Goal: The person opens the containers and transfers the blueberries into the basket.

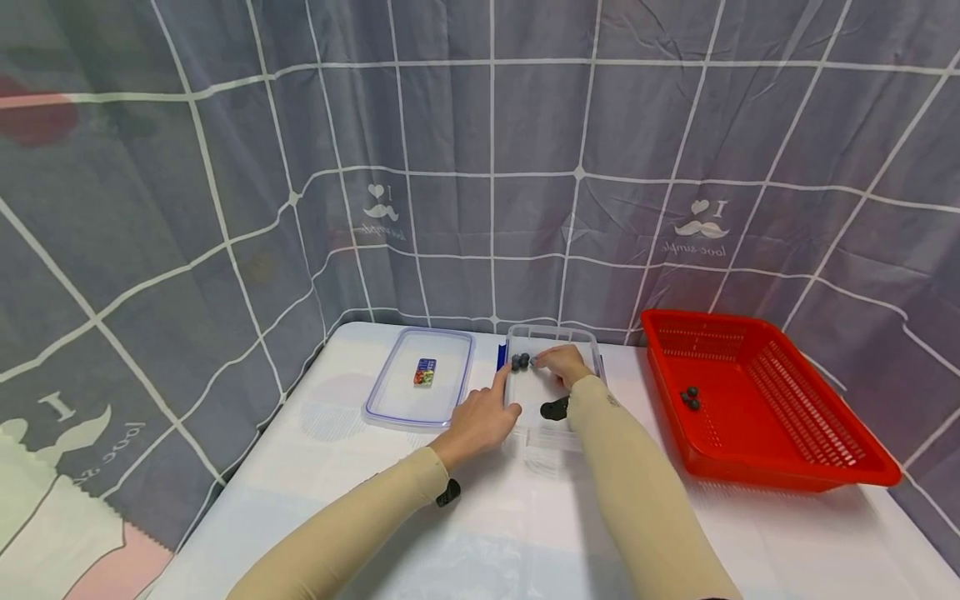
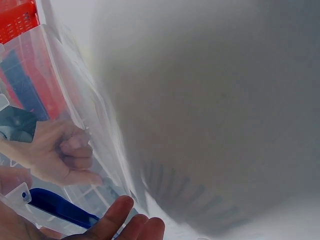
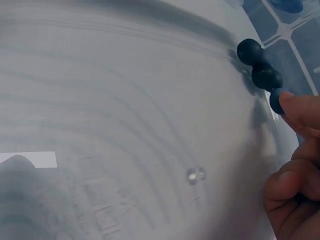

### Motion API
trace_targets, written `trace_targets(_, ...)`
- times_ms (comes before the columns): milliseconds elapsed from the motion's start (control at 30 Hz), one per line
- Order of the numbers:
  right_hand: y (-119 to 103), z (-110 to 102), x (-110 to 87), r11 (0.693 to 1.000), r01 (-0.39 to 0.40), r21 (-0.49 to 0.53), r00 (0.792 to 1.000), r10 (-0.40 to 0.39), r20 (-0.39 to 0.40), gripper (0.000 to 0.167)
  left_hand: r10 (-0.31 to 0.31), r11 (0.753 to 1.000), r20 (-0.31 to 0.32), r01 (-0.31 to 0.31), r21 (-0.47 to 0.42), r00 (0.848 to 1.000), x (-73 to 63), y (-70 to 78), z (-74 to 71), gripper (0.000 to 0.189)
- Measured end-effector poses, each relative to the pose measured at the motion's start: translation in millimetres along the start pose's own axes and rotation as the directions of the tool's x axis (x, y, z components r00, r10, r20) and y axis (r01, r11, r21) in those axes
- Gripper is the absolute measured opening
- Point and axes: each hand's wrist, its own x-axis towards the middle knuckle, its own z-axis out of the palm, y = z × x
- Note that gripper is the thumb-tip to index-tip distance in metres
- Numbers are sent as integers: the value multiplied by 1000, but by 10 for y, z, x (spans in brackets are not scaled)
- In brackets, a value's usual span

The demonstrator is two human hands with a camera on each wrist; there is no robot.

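A clear plastic box [image 1: 551, 331] with blue side latches [image 2: 57, 205] stands at the back of the table. My right hand [image 1: 562, 363] reaches inside it, thumb and forefinger pinching a small dark blueberry [image 3: 275, 101]. Two more blueberries [image 3: 257, 64] sit in a row with it along the box wall. At the box's left side, my left hand [image 1: 482, 419] holds the wall, the forefinger stretched along the rim and other fingers outside by the latch. Through the clear wall, the left wrist view shows the right hand [image 2: 60, 155] with curled fingers.
To the left lies the box's clear lid [image 1: 390, 392] with a blue rim and a small printed card [image 1: 424, 372] on it. A red plastic basket [image 1: 750, 475] stands at the right, holding several dark blueberries [image 1: 691, 398]. A grey checked curtain [image 1: 540, 208] hangs behind the table.
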Motion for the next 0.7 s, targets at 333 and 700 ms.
trace_targets(333, -59, -63, -67, 1000, 6, -12, 999, -5, 37, 32, -7, 1000, 5, 7, 7, 1000, -11, 10, 9, 73)
trace_targets(700, -239, -207, -124, 991, 108, -82, 990, -99, 101, 35, -8, 1000, 3, 8, 11, 1000, 0, -6, 32, 74)
